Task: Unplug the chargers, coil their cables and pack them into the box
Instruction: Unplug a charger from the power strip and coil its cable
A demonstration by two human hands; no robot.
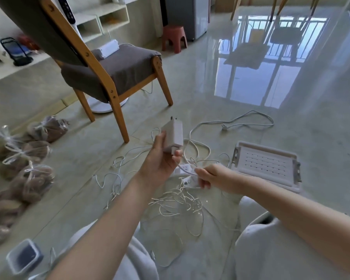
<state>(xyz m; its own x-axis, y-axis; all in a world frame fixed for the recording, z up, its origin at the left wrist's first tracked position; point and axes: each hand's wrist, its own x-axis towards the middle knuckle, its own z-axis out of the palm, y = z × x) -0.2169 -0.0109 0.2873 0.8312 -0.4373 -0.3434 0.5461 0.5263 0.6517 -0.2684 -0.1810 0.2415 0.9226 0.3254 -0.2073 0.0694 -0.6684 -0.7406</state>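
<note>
My left hand (162,158) grips a white charger block (173,136), prongs pointing up, above the floor. Its thin white cable (185,166) runs from the block's lower end to my right hand (208,176), which pinches it. Below my hands a white power strip (185,171) lies on the floor, partly hidden, amid a tangle of thin white cables (178,201). The white box (265,164) with a perforated bottom sits on the floor to the right. A thicker white cord with a plug (223,126) lies beyond.
A wooden chair with a grey cushion (117,67) stands ahead left, a white device on its seat. Clear plastic bags (28,158) line the left floor. A small lidded container (24,256) sits near left. A red stool (174,38) stands farther back. My knees fill the bottom.
</note>
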